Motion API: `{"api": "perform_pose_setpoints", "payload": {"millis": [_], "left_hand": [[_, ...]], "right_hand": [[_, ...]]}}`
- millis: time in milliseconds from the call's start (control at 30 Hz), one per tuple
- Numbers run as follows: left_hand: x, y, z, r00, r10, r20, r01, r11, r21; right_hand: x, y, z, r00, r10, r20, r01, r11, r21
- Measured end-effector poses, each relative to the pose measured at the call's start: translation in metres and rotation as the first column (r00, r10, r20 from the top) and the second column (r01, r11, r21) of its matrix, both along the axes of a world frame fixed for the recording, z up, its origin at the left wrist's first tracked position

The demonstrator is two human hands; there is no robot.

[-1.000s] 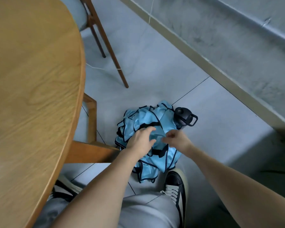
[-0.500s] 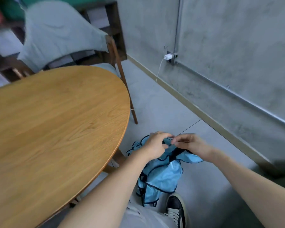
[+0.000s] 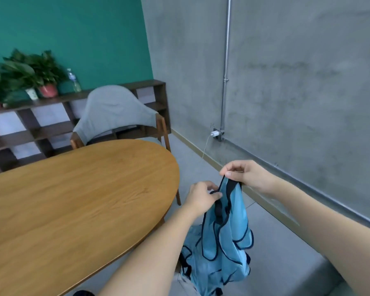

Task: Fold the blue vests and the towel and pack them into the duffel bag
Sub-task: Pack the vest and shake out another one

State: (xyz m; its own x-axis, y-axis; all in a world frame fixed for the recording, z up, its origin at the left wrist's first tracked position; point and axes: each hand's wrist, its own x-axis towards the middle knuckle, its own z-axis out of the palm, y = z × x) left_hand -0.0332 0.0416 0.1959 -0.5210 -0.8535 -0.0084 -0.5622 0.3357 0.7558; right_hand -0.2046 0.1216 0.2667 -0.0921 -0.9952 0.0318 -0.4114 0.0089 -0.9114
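Blue vests, perhaps several, now off floor; two hands pinching black trim.

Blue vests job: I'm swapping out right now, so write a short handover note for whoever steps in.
Left hand pinches the black trim of the light blue mesh vests with black edging.
Right hand pinches the top strap, higher up.
The vests hang bunched in the air beside the oval wooden table.
Done: vests held up. Nothing folded.
Left: fold vests and towel, pack both. Towel and duffel bag are out of view.
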Motion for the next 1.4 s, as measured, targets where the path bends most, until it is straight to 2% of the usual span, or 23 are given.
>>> {"api": "perform_pose_setpoints", "payload": {"millis": [167, 300, 400, 500, 567, 633, 733, 833, 933, 1133, 1300, 1400], "left_hand": [[0.015, 0.014, 0.043, 0.999, 0.052, 0.001, -0.052, 0.997, -0.051], [0.033, 0.022, 0.100, 0.988, 0.100, -0.122, -0.114, 0.987, -0.113], [0.056, 0.023, 0.165, 0.949, 0.189, -0.254, -0.253, 0.935, -0.249], [0.094, 0.019, 0.241, 0.891, 0.247, -0.381, -0.397, 0.831, -0.390], [0.121, 0.020, 0.294, 0.862, 0.242, -0.445, -0.451, 0.765, -0.459], [0.148, 0.029, 0.347, 0.850, 0.209, -0.484, -0.472, 0.713, -0.519], [0.187, 0.046, 0.415, 0.844, 0.183, -0.504, -0.496, 0.625, -0.603], [0.228, 0.061, 0.462, 0.836, 0.199, -0.511, -0.532, 0.520, -0.668], [0.272, 0.072, 0.492, 0.826, 0.231, -0.515, -0.560, 0.438, -0.703], [0.353, 0.066, 0.512, 0.802, 0.390, -0.453, -0.584, 0.352, -0.732], [0.403, 0.033, 0.513, 0.736, 0.569, -0.367, -0.619, 0.345, -0.705], [0.423, 0.001, 0.513, 0.711, 0.643, -0.285, -0.625, 0.391, -0.675]], "right_hand": [[-0.002, 0.010, 0.079, 1.000, -0.013, 0.002, 0.013, 0.992, -0.128], [-0.003, 0.014, 0.137, 1.000, -0.017, 0.021, 0.021, 0.976, -0.216], [0.003, 0.016, 0.182, 0.999, -0.045, 0.016, 0.048, 0.957, -0.288], [0.013, 0.022, 0.231, 0.996, -0.089, -0.001, 0.082, 0.918, -0.388], [0.023, 0.028, 0.265, 0.990, -0.125, -0.068, 0.079, 0.880, -0.468], [0.038, 0.034, 0.299, 0.964, -0.172, -0.200, 0.038, 0.840, -0.541], [0.072, 0.041, 0.341, 0.872, -0.259, -0.415, -0.052, 0.794, -0.606], [0.106, 0.042, 0.369, 0.787, -0.317, -0.529, -0.124, 0.759, -0.639], [0.131, 0.034, 0.384, 0.809, -0.334, -0.484, -0.089, 0.744, -0.663], [0.184, 0.005, 0.392, 0.899, -0.211, -0.383, -0.087, 0.772, -0.630], [0.217, -0.039, 0.391, 0.918, -0.148, -0.367, -0.099, 0.812, -0.575], [0.236, -0.069, 0.382, 0.922, -0.092, -0.377, -0.134, 0.836, -0.532]]}}
